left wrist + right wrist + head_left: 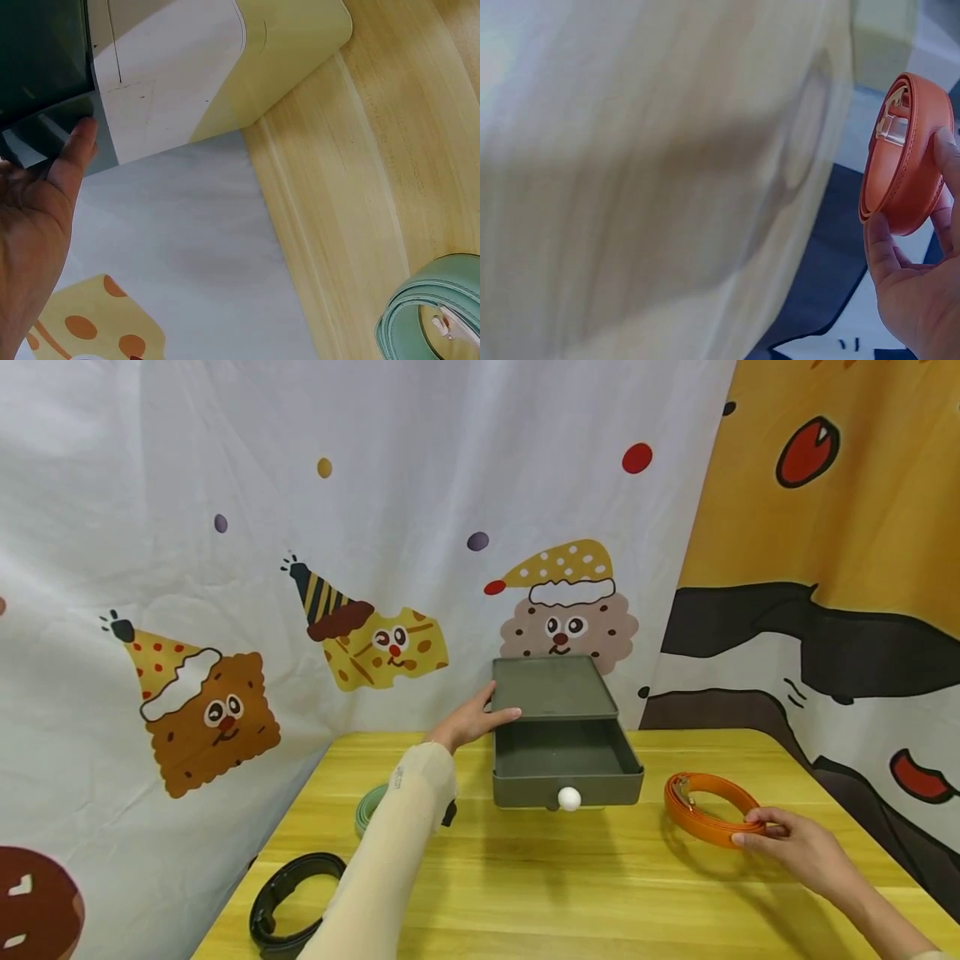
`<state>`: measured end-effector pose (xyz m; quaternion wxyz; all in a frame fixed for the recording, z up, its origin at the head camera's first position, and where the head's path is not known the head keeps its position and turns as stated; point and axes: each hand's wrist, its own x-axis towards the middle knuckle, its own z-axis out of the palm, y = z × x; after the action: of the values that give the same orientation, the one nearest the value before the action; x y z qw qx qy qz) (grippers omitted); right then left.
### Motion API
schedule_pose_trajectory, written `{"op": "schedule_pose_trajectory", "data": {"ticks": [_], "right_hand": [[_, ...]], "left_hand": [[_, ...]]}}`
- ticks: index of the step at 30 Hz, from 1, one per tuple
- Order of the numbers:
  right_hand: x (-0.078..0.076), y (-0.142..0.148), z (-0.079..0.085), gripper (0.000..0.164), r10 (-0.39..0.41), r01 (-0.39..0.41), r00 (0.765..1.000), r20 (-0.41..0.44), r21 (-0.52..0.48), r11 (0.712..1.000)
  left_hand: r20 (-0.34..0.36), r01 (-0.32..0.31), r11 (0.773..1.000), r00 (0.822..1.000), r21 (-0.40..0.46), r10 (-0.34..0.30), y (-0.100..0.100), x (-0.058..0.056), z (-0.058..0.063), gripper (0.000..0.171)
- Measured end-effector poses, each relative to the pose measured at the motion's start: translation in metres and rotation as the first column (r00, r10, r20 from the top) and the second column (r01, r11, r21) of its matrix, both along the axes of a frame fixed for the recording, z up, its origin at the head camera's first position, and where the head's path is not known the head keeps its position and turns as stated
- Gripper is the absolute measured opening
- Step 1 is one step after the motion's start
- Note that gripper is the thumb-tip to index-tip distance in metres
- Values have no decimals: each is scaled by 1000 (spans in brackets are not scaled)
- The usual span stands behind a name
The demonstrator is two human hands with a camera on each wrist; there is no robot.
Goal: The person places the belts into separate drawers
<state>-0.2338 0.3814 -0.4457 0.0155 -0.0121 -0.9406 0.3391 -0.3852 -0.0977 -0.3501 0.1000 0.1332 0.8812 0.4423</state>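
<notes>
A grey-green drawer box (555, 687) stands at the back middle of the table. Its drawer (567, 791), with a round white knob (569, 799), is pulled out toward me. My left hand (471, 720) rests on the left side of the box, its thumb reaching over the top's front corner; part of the hand is hidden in the left wrist view. On the right, my right hand (802, 852) pinches a coiled orange belt (705, 831) by its near edge. The belt hangs over the table, its shadow below it. A metal buckle (894, 129) shows inside the coil.
A coiled black belt (262, 906) lies at the table's front left, partly behind my left sleeve. Beyond it, also partly covered by that sleeve, is a coiled green belt (367, 806). A printed cartoon curtain (405, 510) hangs directly behind the wooden table (525, 893).
</notes>
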Motion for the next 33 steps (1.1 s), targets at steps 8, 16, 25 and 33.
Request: {"op": "schedule_pose_trajectory", "data": {"ticks": [8,16,25,33], "right_hand": [[-2,-16,22,49,30,-27,995,-98,33,999],[-3,-32,42,47,48,-44,990,-130,32,999],[-2,-38,61,48,32,-33,991,-127,-1,999],[-1,-44,79,52,22,-19,987,-157,20,1000]], "left_hand": [[-7,-4,1000,1000,-16,4,-3,-2,3,106],[1,-9,1000,1000,-10,9,-4,-2,2,107],[5,-10,1000,1000,-26,10,-3,-1,0,106],[4,-4,1000,1000,-18,4,0,-2,-1,106]]}}
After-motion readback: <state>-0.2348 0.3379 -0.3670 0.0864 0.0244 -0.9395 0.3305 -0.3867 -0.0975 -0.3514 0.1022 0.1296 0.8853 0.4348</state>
